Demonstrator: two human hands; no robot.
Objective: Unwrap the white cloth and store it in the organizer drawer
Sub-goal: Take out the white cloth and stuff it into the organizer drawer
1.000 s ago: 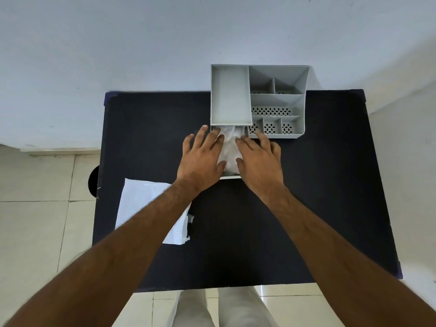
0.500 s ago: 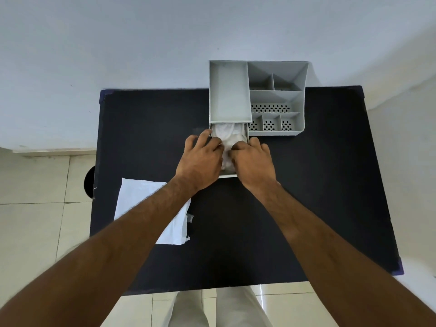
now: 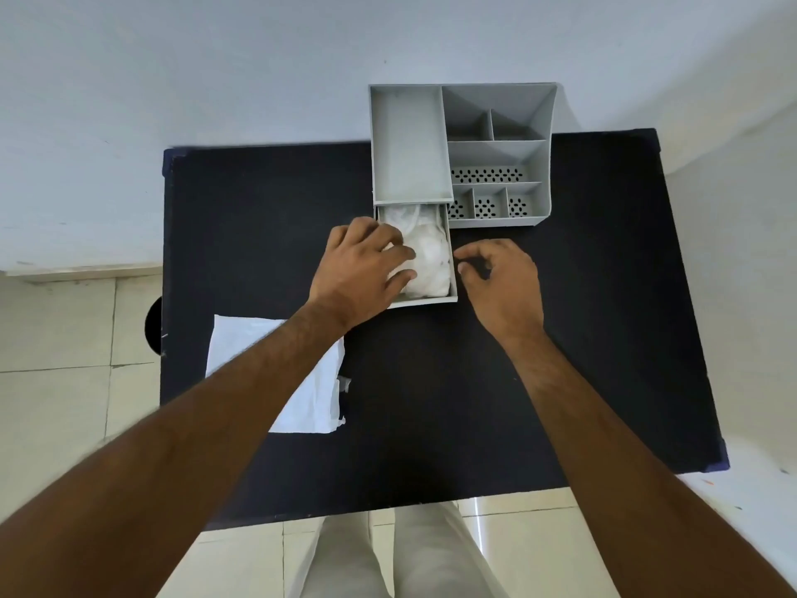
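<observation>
A grey desk organizer (image 3: pixel 500 161) stands at the far edge of the black table. Its drawer (image 3: pixel 425 300) is pulled out toward me. The crumpled white cloth (image 3: pixel 429 256) lies inside the drawer. My left hand (image 3: pixel 362 269) rests on the cloth's left part, fingers pressing down on it. My right hand (image 3: pixel 502 287) hovers just right of the drawer, off the cloth, with fingers curled and apart and nothing in them.
A flat white wrapper sheet (image 3: pixel 310 394) lies on the black table (image 3: pixel 560 338) near its left front, partly under my left forearm. The table's far edge meets a pale wall. Tiled floor shows at left and in front.
My right hand has lifted off the cloth and moved right, beside the drawer. My left hand stays on the cloth. More of the cloth shows in the drawer now.
</observation>
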